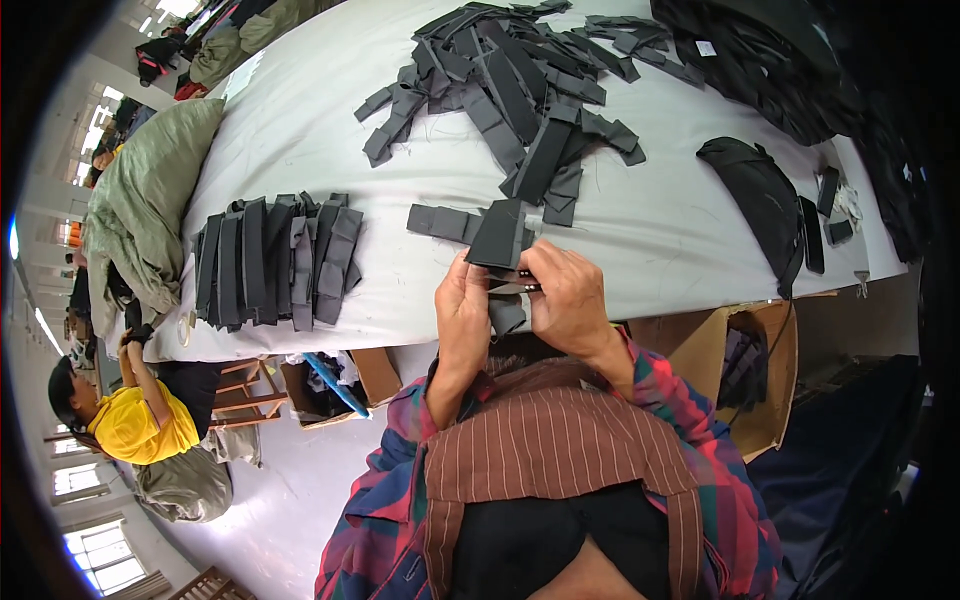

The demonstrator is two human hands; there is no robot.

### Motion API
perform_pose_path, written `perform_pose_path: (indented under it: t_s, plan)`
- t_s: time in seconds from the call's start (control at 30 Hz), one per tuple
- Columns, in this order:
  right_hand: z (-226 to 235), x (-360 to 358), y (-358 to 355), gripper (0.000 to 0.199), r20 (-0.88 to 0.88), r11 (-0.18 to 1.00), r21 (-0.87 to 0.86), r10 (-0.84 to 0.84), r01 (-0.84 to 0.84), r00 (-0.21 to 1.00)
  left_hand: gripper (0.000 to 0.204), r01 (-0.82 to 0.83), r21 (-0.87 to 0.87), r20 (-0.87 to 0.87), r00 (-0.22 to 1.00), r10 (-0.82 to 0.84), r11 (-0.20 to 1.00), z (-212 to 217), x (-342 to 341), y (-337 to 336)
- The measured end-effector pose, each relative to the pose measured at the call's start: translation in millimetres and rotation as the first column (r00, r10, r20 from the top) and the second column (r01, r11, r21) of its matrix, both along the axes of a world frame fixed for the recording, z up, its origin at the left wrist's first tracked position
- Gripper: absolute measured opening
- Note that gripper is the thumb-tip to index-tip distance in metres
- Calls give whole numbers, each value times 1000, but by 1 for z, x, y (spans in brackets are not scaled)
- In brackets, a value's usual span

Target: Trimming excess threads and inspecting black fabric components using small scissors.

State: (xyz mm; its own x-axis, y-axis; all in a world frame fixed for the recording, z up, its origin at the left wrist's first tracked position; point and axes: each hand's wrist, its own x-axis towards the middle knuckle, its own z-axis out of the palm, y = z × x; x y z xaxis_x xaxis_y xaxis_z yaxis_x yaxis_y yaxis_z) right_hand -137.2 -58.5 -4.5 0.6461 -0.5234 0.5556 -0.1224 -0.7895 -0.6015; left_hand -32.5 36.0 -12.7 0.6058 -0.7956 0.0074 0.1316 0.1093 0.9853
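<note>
My left hand (463, 305) and my right hand (566, 296) meet at the near edge of the white table (300, 120). Between them they grip a dark grey fabric strap piece (500, 235), whose flat upper part stands up above the fingers. A small dark object sits between the fingers of my right hand; I cannot tell what it is. Just left of the held piece another grey strap (437, 221) lies flat on the table.
A neat row of stacked grey straps (275, 258) lies at the left. A loose pile of straps (515, 85) fills the far middle. Black bags (760, 195) sit at the right. Cardboard boxes (765, 375) stand below the table. A person in yellow (125, 415) sits at the lower left.
</note>
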Motion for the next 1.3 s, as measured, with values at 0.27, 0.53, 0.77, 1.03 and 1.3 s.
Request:
perform_pose_path:
  t_s: [0.27,0.53,0.77,1.03,1.3]
  plan:
    - [10,-18,-9,10,221,664,696,162,-272,962,34,92,-108,-292,949,-120,990,20,4,0]
    - [23,-23,-14,19,29,979,201,12,-17,1000,24,58,-57,-251,966,-70,997,21,6,0]
    - [17,-20,-12,14,-49,996,-39,-78,76,996,23,103,-7,-241,965,-101,995,22,5,1]
    - [19,-16,-10,13,-44,992,-86,-98,94,994,32,130,-9,-286,950,-127,991,25,4,1]
    - [14,-14,-6,12,-7,993,-30,-113,113,994,32,132,18,-268,956,-123,991,21,3,2]
